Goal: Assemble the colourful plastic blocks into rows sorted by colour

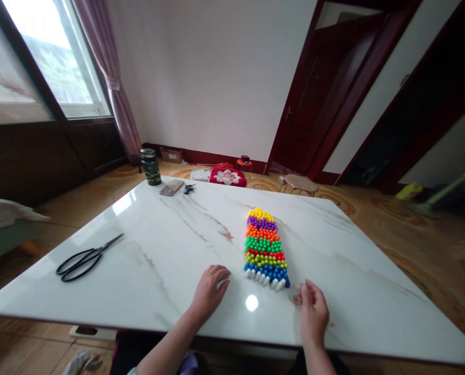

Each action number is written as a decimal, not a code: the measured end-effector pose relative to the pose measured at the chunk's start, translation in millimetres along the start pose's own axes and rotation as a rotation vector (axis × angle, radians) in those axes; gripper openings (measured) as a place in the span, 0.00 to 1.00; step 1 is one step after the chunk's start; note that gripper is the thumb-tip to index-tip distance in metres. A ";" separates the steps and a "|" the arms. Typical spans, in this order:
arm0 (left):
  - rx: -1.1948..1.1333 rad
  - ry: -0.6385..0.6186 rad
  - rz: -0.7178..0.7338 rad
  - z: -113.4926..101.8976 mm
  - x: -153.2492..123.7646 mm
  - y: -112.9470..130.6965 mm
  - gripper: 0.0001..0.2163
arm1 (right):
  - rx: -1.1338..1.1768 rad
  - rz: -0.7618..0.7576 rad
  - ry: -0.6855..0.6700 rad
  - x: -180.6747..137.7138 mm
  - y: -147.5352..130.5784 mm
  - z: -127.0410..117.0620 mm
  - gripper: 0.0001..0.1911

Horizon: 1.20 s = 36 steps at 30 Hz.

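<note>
A board of coloured round-headed pegs (265, 246) lies on the white marble table (170, 245), in bands of yellow, purple, orange, green, red, olive, blue and white. My left hand (210, 289) rests on the table just left of the board's near end, fingers curled over a small white object. My right hand (313, 307) is at the board's near right corner, fingers pinched on something small and clear that I cannot make out.
Black scissors (84, 259) lie at the table's left. A green bottle (151, 166), a phone (171, 187) and keys (187, 188) sit at the far edge. A small stool (300, 183) and red cushion (228, 176) are on the floor beyond.
</note>
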State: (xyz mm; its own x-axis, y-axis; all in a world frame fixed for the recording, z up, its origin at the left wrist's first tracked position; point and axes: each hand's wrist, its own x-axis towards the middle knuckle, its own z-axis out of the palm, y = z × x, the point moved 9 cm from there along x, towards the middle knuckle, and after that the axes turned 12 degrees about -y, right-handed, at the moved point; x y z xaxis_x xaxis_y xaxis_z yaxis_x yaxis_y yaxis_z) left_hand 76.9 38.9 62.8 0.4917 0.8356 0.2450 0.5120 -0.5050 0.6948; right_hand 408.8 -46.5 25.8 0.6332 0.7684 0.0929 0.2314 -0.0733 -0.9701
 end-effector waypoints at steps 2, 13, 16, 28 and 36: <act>-0.035 0.031 -0.011 -2.9 -0.1 -0.2 0.09 | 0.079 0.017 0.003 -2.2 2.0 -1.7 0.31; -0.133 0.097 0.001 -6.0 -2.7 -3.1 0.11 | -0.165 -0.101 -0.054 1.7 -13.1 4.9 0.29; -0.136 0.111 0.011 -5.7 -3.1 -4.7 0.11 | -0.487 -0.211 -0.061 6.2 -22.9 9.5 0.30; -0.117 0.108 0.008 -2.9 -0.8 -7.0 0.13 | -0.931 -0.419 -0.205 26.4 -30.1 35.0 0.30; -0.143 0.109 0.009 0.2 0.5 -9.9 0.14 | -0.951 -0.384 -0.332 37.6 -34.7 33.2 0.23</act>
State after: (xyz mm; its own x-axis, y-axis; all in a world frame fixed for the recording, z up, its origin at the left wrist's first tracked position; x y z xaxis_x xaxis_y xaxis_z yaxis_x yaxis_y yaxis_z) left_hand 72.1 44.3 55.9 0.4124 0.8535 0.3185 0.3984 -0.4834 0.7795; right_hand 400.1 5.9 55.5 0.1975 0.9688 0.1498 0.9417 -0.1450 -0.3038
